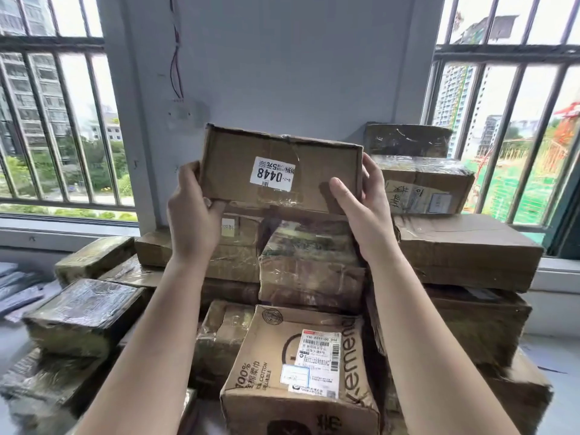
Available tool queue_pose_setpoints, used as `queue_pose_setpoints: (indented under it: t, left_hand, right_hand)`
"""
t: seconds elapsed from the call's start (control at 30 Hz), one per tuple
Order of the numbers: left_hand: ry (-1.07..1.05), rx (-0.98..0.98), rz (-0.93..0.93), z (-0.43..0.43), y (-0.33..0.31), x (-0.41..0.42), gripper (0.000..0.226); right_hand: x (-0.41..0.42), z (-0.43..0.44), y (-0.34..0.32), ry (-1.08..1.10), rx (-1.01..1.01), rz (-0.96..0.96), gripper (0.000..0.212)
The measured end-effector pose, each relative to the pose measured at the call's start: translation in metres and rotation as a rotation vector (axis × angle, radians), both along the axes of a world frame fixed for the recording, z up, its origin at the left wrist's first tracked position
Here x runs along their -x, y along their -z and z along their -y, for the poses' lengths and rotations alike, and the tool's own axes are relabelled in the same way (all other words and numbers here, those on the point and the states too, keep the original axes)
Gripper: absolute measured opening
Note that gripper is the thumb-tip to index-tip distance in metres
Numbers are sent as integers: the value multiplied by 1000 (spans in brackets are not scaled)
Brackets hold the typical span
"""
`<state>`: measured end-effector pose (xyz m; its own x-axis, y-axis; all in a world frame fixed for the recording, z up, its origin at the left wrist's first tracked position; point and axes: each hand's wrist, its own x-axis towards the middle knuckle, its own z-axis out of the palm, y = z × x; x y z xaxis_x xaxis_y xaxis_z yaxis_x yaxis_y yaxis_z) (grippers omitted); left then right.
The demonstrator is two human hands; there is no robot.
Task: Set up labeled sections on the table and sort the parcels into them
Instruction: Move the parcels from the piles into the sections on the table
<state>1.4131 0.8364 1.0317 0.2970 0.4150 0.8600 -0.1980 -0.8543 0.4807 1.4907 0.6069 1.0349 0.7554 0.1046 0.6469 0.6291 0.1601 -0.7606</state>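
Across the back of the frame, a grey wall (282, 58) stands between a barred window (53, 120) at the upper left and a second window (508, 120) at the upper right, with tower blocks and trees outside. Below them, filling the lower half of the frame, a pile of parcels (310, 271) in taped brown cardboard is stacked several deep. At the right of the pile lies a long carton (464, 249). At the lower centre sits a printed carton (260, 372) bearing a white shipping label. Above the pile, at the centre of the frame, a flat brown parcel (326, 164) is held up in the air, its broad face toward the camera. The left hand (191, 221) grips its left edge, fingers wrapped behind, thumb at the lower corner. The right hand (364, 215) grips its right edge, thumb pressed on the front face. A small white sticker (273, 174) on the parcel reads 0448, upside down.
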Motion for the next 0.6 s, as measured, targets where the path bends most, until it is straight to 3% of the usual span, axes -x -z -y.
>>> queue_pose_setpoints:
  t: [0.2, 0.4, 0.5, 0.6]
  left_hand:
    - [14, -29, 127, 9, -15, 19, 50]
    - [26, -42, 158, 16, -10, 39, 52]
    - [20, -19, 156, 28, -6, 54, 51]
    - [22, 6, 215, 48, -4, 74, 53]
  right_hand:
    - [9, 6, 8, -86, 25, 76, 117]
    - [17, 15, 15, -111, 75, 120, 129]
    - [28, 23, 14, -20, 59, 153, 122]
    - [48, 40, 11, -16, -23, 244, 95]
